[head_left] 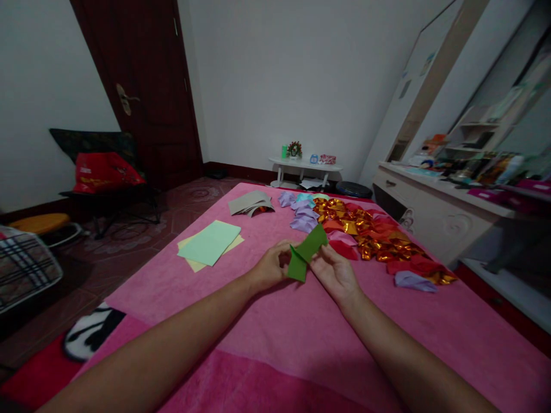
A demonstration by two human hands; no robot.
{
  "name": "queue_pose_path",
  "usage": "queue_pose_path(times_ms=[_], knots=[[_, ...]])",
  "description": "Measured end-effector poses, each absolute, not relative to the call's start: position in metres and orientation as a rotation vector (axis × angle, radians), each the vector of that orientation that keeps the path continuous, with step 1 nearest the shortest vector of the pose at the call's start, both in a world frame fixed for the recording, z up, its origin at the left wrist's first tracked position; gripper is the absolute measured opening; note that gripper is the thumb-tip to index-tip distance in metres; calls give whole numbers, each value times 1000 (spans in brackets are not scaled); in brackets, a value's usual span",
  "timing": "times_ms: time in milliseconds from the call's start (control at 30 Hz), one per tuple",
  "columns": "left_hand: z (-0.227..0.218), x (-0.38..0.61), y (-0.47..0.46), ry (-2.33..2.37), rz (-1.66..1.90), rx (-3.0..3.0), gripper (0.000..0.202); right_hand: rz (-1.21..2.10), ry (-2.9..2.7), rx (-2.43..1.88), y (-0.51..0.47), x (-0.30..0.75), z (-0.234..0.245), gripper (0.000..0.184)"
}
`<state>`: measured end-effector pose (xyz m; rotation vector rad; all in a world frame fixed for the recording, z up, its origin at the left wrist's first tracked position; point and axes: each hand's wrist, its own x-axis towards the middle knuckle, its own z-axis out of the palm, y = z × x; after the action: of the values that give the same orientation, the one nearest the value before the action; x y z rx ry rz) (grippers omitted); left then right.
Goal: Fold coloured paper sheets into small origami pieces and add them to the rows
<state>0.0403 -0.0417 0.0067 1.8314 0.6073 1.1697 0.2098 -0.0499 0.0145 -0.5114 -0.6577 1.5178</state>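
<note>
- left hand [272, 265], right hand [336, 269]: both partly curled, pinching green paper [310, 245]
- mint sheet [210, 242] left of green paper
- likely mid-fold; next crease calls for firm pressing

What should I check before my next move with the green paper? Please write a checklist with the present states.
1. Left hand on the green paper: ok.
2. Right hand on the green paper: ok.
3. Mint sheet squared on the yellow sheet: not ok, it lies askew.
4. Gold pieces apart from both hands: ok.
5. Green paper's edges exactly aligned: cannot tell, too small.
</note>
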Motion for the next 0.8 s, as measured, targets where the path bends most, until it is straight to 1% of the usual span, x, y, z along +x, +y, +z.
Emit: queue_pose_path(times_ms=[100,167,267,400,533,567,667,800], knots=[[7,40,-41,577,1128,1727,36,1483,-629,-518,-49,211,12,20],[8,40,-41,523,1093,1686,36,1454,-605,-525,-48,212,11,24],[8,38,-41,530,1008,1634,40,1437,-576,-536,-48,212,11,27],[9,36,-41,515,983,1498,44,1445,-543,-550,-48,210,11,24],[8,36,-42,451,940,1441,58,1444,-522,-544,-49,208,10,24],[7,37,-42,451,940,1440,58,1448,-520,-542,-49,208,10,24],[5,38,-39,488,1009,1345,46,1467,-508,-541,-49,209,7,23],[3,37,-34,564,1156,1121,49,1482,-490,-536,-47,210,4,24]])
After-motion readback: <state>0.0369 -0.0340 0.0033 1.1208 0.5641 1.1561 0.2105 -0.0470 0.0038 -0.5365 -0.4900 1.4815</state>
